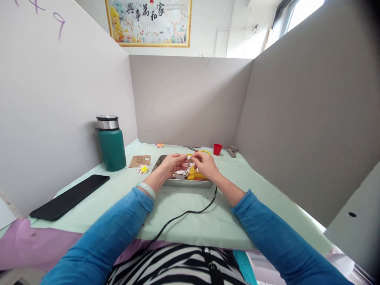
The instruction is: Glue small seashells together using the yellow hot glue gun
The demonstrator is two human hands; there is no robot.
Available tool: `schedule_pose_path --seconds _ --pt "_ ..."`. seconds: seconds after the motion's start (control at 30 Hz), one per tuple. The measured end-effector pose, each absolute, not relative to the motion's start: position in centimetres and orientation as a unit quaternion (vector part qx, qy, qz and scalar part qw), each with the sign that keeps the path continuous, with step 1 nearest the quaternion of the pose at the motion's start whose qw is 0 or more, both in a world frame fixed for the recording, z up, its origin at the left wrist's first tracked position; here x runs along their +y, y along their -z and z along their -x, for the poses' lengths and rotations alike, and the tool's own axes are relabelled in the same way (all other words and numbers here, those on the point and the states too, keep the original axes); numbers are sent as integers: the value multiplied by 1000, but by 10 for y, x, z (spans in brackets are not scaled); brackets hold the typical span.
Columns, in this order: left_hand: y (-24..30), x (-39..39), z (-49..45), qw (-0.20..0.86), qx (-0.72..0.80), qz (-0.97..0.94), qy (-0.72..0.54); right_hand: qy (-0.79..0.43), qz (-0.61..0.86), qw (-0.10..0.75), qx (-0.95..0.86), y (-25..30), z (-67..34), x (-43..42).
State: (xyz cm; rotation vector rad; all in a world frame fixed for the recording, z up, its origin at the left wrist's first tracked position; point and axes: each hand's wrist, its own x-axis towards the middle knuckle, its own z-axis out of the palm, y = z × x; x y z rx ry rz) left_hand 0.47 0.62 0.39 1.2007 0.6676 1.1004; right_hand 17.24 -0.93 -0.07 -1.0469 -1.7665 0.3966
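Note:
Over a metal tray (188, 183), my left hand (174, 164) and my right hand (206, 164) meet with their fingertips pinched close together. Between them shows a small whitish piece (189, 158), too small to name; both hands seem to have hold of it. Inside the tray lies a yellow glue gun (196, 174), just below my right hand, among white and dark bits. A black cord (190, 212) runs from the tray's right side toward me. My hands hide part of the tray and what lies in it.
On the left stand a green bottle (112, 148) and a black flat pad (71, 196). A brown card (140, 161) and a yellow flower piece (144, 169) lie beside the tray. Farther back are a red cup (217, 149) and a grey lump (232, 151). Grey partitions (190, 99) enclose the table.

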Motion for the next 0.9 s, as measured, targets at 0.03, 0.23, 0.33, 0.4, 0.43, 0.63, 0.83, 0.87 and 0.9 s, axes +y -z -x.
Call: schedule_pose_path --seconds 0.03,0.23,0.33,0.4,0.43,0.63,0.83,0.87,0.9 --pt "-5 5 -5 642 291 -521 -481 -178 432 505 -726 0 -173 -10" --pt "-8 3 -4 677 276 -486 -478 -214 424 519 -710 0 -173 -7" --pt "-8 5 -3 693 267 -472 -475 -219 423 525 -705 2 -174 -4" --pt "-8 6 -2 700 262 -467 -473 -217 421 529 -704 3 -175 -2" --pt "-8 6 -2 702 260 -464 -473 -216 420 531 -704 3 -176 -1" --pt "-8 7 -4 706 248 -454 -484 -211 415 543 -699 6 -178 3" --pt "-9 4 -6 651 303 -498 -486 -210 416 554 -690 5 -177 2" --pt "-8 4 -6 615 339 -526 -480 -211 415 555 -689 4 -177 1" --pt "-8 4 -6 563 386 -562 -468 -213 415 555 -689 4 -177 0"
